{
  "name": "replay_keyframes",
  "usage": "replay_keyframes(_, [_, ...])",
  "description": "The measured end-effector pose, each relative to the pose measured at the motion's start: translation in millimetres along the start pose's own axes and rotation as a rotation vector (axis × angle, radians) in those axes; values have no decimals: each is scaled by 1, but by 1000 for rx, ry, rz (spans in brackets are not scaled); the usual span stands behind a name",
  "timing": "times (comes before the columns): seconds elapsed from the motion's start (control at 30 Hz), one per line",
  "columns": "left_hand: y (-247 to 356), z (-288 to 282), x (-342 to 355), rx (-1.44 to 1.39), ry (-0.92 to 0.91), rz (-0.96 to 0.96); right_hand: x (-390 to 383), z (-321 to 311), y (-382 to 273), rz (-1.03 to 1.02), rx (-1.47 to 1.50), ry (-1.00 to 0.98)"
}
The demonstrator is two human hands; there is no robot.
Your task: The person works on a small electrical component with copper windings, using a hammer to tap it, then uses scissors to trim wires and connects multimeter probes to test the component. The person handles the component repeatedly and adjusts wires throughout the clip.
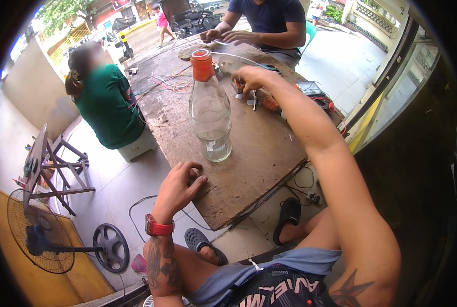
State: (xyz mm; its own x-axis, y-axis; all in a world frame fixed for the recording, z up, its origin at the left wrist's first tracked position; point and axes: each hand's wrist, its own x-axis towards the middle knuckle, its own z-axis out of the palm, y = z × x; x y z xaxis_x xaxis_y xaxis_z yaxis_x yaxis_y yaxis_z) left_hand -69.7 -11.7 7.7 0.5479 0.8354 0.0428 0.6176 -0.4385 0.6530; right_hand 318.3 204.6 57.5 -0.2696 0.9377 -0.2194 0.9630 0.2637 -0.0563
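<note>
My left hand (181,185) rests on the near left edge of the wooden table (269,158). Its fingers are loosely curled, with the thumb apart, and nothing is in it. Just beyond it stands a tall clear glass bottle (210,115), upright, with orange-red wrapping around its neck. My right hand (256,79) reaches past the bottle to the far right part of the table. Those fingers are bent down around something small and dark that I cannot make out. Beside and below them lies an orange and black tool (267,100), partly hidden by my hand and forearm.
Thin wires (172,82) lie across the table's far left. Across the table, a person in a dark shirt (269,20) works with both hands. Another in green (108,105) sits at the left. A fan (41,233) and a wooden folding stand (59,171) occupy the left floor.
</note>
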Motion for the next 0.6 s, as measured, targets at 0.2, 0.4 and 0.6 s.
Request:
replay_keyframes(0.2, [3,-3,1,11,-25,-32,-112,-82,-38,-9,-89,865])
replay_keyframes(0.4, [64,-3,-10,-141,151,196,-274,-137,-88,-489,23,1145])
replay_keyframes(0.6, [120,19,-24,-542,241,555,-308,1,-168,-706,629,733])
